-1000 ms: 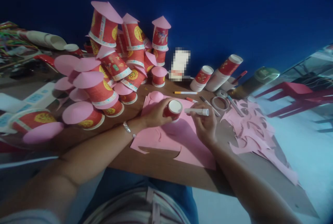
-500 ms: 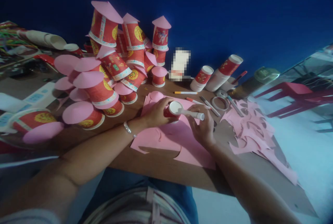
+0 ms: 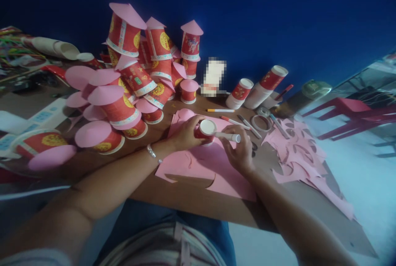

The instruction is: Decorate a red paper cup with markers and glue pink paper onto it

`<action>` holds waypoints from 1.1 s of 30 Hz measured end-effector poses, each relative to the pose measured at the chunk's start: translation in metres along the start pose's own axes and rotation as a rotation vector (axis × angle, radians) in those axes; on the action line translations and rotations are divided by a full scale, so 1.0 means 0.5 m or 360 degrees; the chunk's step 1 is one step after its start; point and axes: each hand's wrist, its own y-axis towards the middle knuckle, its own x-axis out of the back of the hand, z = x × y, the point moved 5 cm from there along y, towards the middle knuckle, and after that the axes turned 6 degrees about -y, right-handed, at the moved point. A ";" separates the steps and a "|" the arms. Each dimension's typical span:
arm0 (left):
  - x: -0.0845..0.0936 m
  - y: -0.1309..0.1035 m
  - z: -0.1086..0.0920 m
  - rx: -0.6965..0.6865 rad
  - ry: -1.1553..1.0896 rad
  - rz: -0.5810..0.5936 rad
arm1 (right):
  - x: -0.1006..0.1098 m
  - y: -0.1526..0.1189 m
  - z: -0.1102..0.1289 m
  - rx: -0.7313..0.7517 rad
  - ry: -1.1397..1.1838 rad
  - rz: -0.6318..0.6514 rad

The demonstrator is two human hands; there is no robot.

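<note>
My left hand (image 3: pixel 189 135) is wrapped round the left side of a small red paper cup (image 3: pixel 202 135), its white round end facing up. In my right hand (image 3: pixel 239 150) is a white glue tube (image 3: pixel 229 136), its narrow tip pointing left at the right rim of the cup. Both hands are over pink paper sheets (image 3: pixel 198 167) with curved cut edges, lying on the brown table (image 3: pixel 154 191). A pink paper disc (image 3: pixel 186 114) rests at the sheets' back edge.
Red cups with pink cone roofs (image 3: pixel 123 111) are piled at the left. Stacked cups (image 3: pixel 239 95), a marker (image 3: pixel 220 110), a tape roll (image 3: pixel 260 123) and pink scraps (image 3: pixel 303 150) are at the right. A red stool (image 3: pixel 351 109) stands beyond.
The tip of the glue tube has moved from over the cup's white top to its right rim. My right hand has shifted slightly left.
</note>
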 end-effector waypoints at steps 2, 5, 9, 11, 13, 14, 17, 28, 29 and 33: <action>0.001 0.000 -0.001 -0.0003 -0.0008 0.0008 | 0.002 -0.001 -0.006 -0.0023 0.0034 -0.0029; 0.001 -0.001 -0.005 -0.0029 -0.0019 0.0061 | 0.005 -0.002 -0.023 -0.0163 0.0169 -0.0108; -0.001 -0.003 -0.013 -0.0062 -0.0058 0.0126 | 0.000 -0.004 -0.044 -0.0386 0.0448 -0.0133; -0.002 -0.004 -0.016 -0.0050 -0.0075 0.0147 | -0.004 -0.003 -0.048 -0.0419 0.0517 -0.0116; -0.002 -0.005 -0.019 -0.0029 -0.0085 0.0163 | -0.007 -0.002 -0.049 -0.0427 0.0539 -0.0090; -0.002 -0.005 -0.021 -0.0016 -0.0090 0.0169 | -0.009 -0.001 -0.050 -0.0431 0.0547 -0.0074; -0.001 -0.005 -0.024 0.0005 -0.0113 0.0189 | -0.013 0.000 -0.054 -0.0442 0.0573 -0.0036; 0.000 -0.006 -0.020 0.0020 -0.0165 0.0202 | -0.019 0.004 -0.060 -0.0508 0.0624 -0.0046; -0.001 -0.007 -0.020 0.0018 -0.0173 0.0206 | -0.020 0.004 -0.061 -0.0526 0.0640 -0.0054; -0.003 -0.008 -0.015 0.0027 -0.0181 0.0238 | -0.023 0.001 -0.078 -0.0622 0.0728 -0.0115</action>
